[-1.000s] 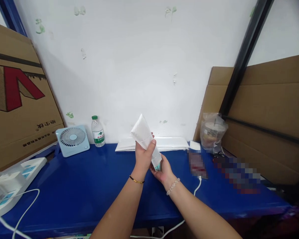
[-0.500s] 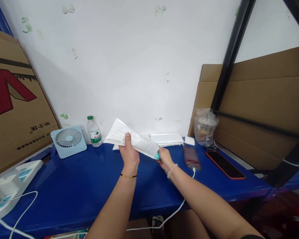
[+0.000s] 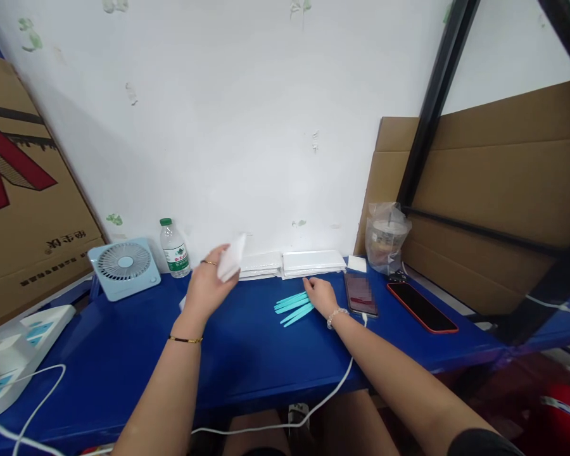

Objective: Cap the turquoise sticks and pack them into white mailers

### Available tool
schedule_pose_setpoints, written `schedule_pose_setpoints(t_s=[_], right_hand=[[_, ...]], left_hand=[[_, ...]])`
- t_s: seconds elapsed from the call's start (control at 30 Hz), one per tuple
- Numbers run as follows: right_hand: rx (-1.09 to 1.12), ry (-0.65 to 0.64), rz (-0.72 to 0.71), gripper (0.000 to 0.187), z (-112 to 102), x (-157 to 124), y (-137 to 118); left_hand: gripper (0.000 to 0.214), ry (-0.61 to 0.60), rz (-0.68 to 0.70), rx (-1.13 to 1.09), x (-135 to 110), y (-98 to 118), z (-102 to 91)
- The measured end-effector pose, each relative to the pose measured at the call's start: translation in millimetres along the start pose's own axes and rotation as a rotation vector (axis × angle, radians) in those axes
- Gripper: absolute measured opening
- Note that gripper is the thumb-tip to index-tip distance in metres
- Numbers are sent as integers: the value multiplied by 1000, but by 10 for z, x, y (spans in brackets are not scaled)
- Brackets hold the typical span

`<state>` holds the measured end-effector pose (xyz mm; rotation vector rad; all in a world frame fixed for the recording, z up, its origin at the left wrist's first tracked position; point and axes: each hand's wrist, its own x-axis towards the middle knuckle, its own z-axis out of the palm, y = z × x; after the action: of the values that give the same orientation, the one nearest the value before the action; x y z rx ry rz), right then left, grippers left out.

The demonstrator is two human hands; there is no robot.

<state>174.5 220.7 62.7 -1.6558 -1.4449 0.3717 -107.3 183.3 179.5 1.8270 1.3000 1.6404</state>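
My left hand (image 3: 209, 288) is closed around a white padded envelope (image 3: 232, 256). The envelope is blurred and seen partly edge-on; a white bit of it seems to show beyond my wrist. Over the blue table, my right hand (image 3: 320, 296) is closed on the right ends of several slim turquoise sticks (image 3: 294, 304). Their tapered free ends fan out to the left, and my fingers hide the gripped ends. Behind my hands, a stack of white padded envelopes (image 3: 261, 263) lies against the wall, beside a second white stack (image 3: 313, 261).
On the blue table (image 3: 251, 373), a light blue fan (image 3: 126, 266), a water bottle (image 3: 175, 250) and a power strip (image 3: 28, 348) stand left. To the right are a plugged-in phone (image 3: 360, 292), a red-edged phone (image 3: 422, 307), a bagged drink cup (image 3: 386, 237) and cardboard (image 3: 503, 177).
The envelope has come away from the turquoise sticks, which now show in my right hand. My left hand has moved left with the envelope and turned it; my right hand has stayed nearly in place.
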Motion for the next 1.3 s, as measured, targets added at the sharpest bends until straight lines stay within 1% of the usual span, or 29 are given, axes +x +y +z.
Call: schedule_pose_setpoints(t_s=[0.03, 0.07, 0.1, 0.13, 0.2, 0.27, 0.3, 0.37, 0.4, 0.47, 0.53, 0.6, 0.67, 0.77, 0.87, 0.97, 1.1, 1.13, 1.2, 1.3], right_hand=[[-44, -14, -28, 42, 14, -27, -2], [-84, -29, -55, 42, 29, -54, -5], [-119, -44, -82, 42, 44, -77, -9], [-150, -59, -107, 42, 57, -97, -12], [-201, -87, -150, 42, 69, -120, -17], [-241, -110, -175, 43, 67, -124, -20], [-256, -119, -181, 44, 63, -121, -22], [-281, -127, -188, 45, 57, -110, -27], [-295, -118, -195, 44, 57, -103, -30], [-322, -79, -213, 43, 64, -91, -37], [-339, -45, -227, 44, 75, -79, -38], [-321, -50, -224, 46, 80, -58, -31], [-265, -87, -218, 48, 70, -11, -15], [-163, -162, -252, 47, 35, 112, 13], [-130, -206, -293, 48, 27, 246, 35], [-162, -203, -302, 51, 63, 317, 54], [-277, -145, -397, 49, 64, 358, 103], [-309, -119, -397, 49, 42, 374, 124], [-367, -81, -348, 48, -20, 416, 178], [-426, -102, -288, 47, -104, 466, 256]], left_hand=[[58, -91, -109, 41, -45, -131, 9], [57, -135, -218, 67, -98, -271, 25], [55, -180, -306, 83, -152, -411, 41], [53, -234, -362, 95, -206, -542, 56], [52, -341, -405, 89, -291, -739, 88], [50, -344, -420, 3, -335, -809, 159], [47, -320, -418, -62, -342, -796, 222], [37, -280, -381, -185, -337, -706, 414], [34, -296, -337, -211, -328, -647, 536], [32, -435, -206, -156, -306, -544, 800], [24, -640, -108, 14, -275, -494, 1033], [18, -799, -43, 190, -232, -503, 1188], [21, -875, -30, 286, -178, -552, 1259], [26, -900, -70, 295, -101, -643, 1273], [29, -852, -61, 281, -72, -724, 1275], [29, -801, -42, 289, -96, -802, 1312], [27, -833, -79, 280, -115, -899, 1339], [26, -836, -93, 285, -107, -918, 1332], [26, -828, -117, 331, -78, -948, 1307], [25, -797, -120, 431, -44, -963, 1270]])
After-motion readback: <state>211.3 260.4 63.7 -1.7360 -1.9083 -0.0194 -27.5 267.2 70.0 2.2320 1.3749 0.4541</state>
